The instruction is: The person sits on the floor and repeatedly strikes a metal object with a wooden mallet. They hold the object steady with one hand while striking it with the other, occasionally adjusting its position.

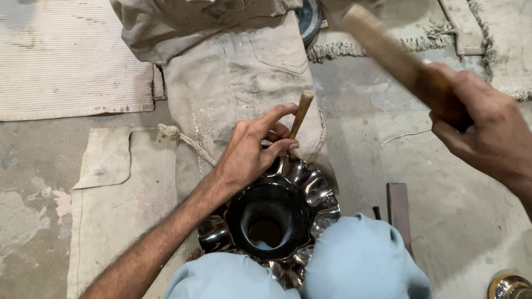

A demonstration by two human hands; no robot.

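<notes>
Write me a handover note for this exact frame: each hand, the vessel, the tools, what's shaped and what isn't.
Left hand: shut on a wooden punch, tip set at the fluted rim of the shiny metal vessel.
Right hand: shut on a wooden mallet, raised and motion-blurred.
Vessel sits clamped between the knees, mouth up.
Done: flutes show around the visible rim.
Left: cannot tell; the near rim is hidden by the knees.

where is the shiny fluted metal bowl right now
In the head view the bowl sits low and centre, wedged between the person's knees, just under the left hand, which holds a wooden stick at its rim.
</notes>
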